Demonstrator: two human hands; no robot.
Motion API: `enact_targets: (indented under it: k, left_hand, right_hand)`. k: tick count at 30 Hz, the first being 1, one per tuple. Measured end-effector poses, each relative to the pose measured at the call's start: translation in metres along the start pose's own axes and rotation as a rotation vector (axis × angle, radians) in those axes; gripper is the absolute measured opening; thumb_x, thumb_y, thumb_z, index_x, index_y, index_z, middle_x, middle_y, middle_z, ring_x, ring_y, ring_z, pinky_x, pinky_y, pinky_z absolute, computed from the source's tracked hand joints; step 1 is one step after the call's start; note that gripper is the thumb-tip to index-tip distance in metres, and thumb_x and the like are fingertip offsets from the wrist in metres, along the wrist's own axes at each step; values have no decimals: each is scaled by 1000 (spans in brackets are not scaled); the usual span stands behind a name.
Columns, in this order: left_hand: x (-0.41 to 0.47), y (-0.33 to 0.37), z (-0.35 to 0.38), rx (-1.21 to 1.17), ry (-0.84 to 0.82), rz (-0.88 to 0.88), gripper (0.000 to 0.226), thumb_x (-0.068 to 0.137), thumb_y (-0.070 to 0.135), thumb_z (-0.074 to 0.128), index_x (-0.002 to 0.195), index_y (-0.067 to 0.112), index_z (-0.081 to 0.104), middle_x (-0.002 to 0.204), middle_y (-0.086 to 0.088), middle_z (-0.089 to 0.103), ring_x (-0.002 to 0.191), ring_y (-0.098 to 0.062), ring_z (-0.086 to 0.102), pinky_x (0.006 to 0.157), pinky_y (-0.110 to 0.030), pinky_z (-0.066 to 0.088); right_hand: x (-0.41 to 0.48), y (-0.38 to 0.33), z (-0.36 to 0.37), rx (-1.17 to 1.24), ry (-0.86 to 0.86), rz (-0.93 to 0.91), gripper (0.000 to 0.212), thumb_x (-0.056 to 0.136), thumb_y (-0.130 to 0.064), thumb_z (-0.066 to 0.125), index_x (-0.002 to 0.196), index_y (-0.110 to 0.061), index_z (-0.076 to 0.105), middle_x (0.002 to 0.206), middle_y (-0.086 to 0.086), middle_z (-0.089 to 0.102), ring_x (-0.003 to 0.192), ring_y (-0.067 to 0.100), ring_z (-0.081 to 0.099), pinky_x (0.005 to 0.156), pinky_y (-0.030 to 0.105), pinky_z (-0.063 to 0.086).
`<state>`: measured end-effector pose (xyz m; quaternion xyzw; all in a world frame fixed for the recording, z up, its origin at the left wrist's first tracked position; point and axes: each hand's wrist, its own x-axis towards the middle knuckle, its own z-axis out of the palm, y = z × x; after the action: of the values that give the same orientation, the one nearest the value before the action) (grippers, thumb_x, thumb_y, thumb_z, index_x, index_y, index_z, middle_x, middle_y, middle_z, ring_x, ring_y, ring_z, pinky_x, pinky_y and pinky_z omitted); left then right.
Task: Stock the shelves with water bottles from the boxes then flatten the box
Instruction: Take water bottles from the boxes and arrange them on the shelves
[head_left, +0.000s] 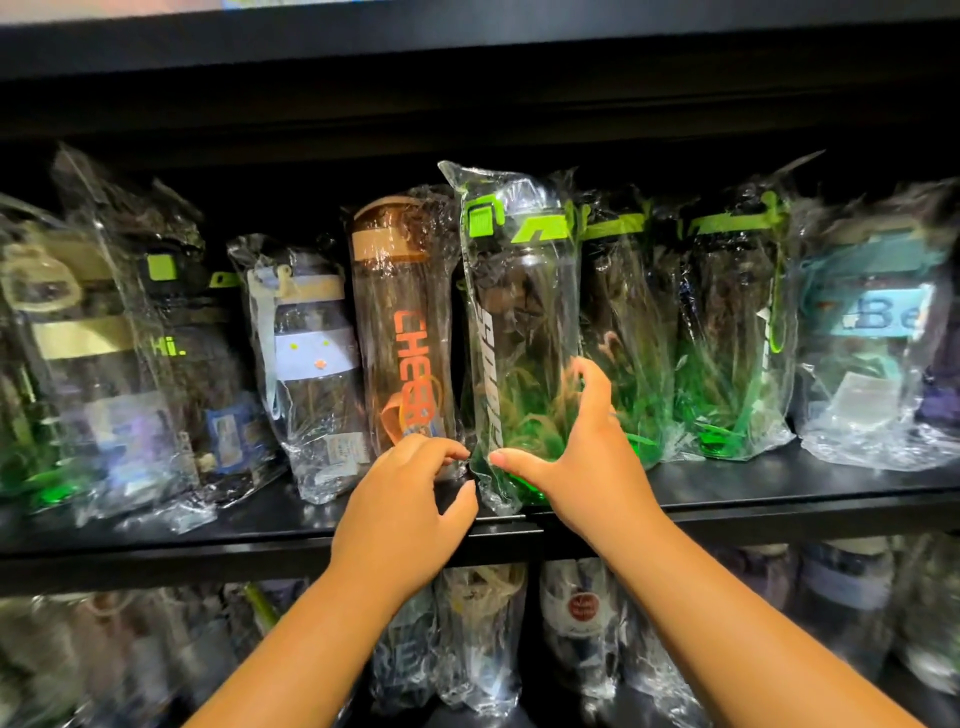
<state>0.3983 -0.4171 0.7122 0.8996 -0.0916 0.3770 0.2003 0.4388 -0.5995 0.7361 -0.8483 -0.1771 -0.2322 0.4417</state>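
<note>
A green-capped water bottle (519, 312) in a clear plastic wrap stands upright at the front of the black shelf (753, 499). My right hand (576, 457) cups its lower part, thumb on the front near the base and fingers round the right side. At the bottle's lower left, my left hand (410, 499) has its curled fingertips pinching the edge of the wrap. Just left of it stands an orange bottle (405, 322) with orange lettering. No box is in view.
Wrapped bottles fill the shelf on both sides: green ones (727, 332) to the right, a blue-labelled one (872, 338) at far right, pale ones (306, 358) to the left. The lower shelf (582, 623) also holds wrapped bottles. A dark shelf board (467, 47) hangs overhead.
</note>
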Motion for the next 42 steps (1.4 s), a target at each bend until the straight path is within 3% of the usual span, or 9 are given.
enact_targets:
  k: [4,9,14,20,24,32,35,39,42]
  left_hand:
    - [0,0,-2,-15,4,-20,30,89,35,67,118,30,62,106,20,52,100,-4,56,87,-28,49]
    - [-1,-1,-3,-23,-6,-61,39,89,37,66,126,32,55,108,21,51,103,-7,56,87,-26,47]
    - [5,3,-4,-110,77,-168,53,85,39,70,132,30,46,110,8,54,95,-16,59,82,-36,51]
    - [9,5,0,-34,225,-235,65,80,40,76,134,21,44,129,3,31,119,-28,45,95,-43,47]
    - [7,4,2,-27,223,-236,64,82,38,76,134,21,43,134,5,28,127,-28,37,95,-40,43]
    - [6,4,1,4,212,-225,62,82,39,74,133,20,45,133,5,28,127,-28,37,90,-37,42]
    - [7,5,1,18,202,-233,62,82,39,74,134,20,46,135,3,29,128,-29,36,93,-39,42]
    - [6,7,0,26,182,-252,57,85,40,70,134,23,45,135,5,27,128,-28,36,90,-31,35]
    - [6,8,-1,44,160,-263,52,86,39,68,132,26,46,134,6,26,127,-26,35,87,-30,33]
  right_hand:
    - [-4,0,2,-56,18,-6,110,70,-62,77,150,-34,5,152,2,33,134,26,40,101,39,43]
    - [-7,3,-3,-41,8,-6,97,77,-47,77,146,-34,10,133,-1,35,119,25,48,94,39,47]
    - [-5,3,-3,-44,6,-16,99,76,-47,79,147,-33,10,139,0,37,121,22,47,88,32,45]
    - [-5,-1,-6,-34,-16,-46,104,75,-45,81,147,-39,6,144,-2,38,101,7,39,83,27,45]
    - [-3,-2,-5,-25,-40,-33,110,75,-45,81,150,-40,1,150,0,37,116,16,51,83,25,43]
    - [-2,3,-7,55,-86,-42,109,77,-43,79,151,-46,-1,152,-12,30,122,4,42,94,24,38]
    - [-1,4,-6,56,-95,-41,105,79,-42,78,151,-45,1,144,-15,35,116,3,43,92,22,37]
    - [-1,5,-5,66,-92,-39,99,81,-40,77,150,-41,6,133,-17,38,114,2,42,91,21,35]
    - [0,4,-5,28,-87,-19,97,83,-41,75,150,-41,6,122,-15,41,100,7,50,78,22,40]
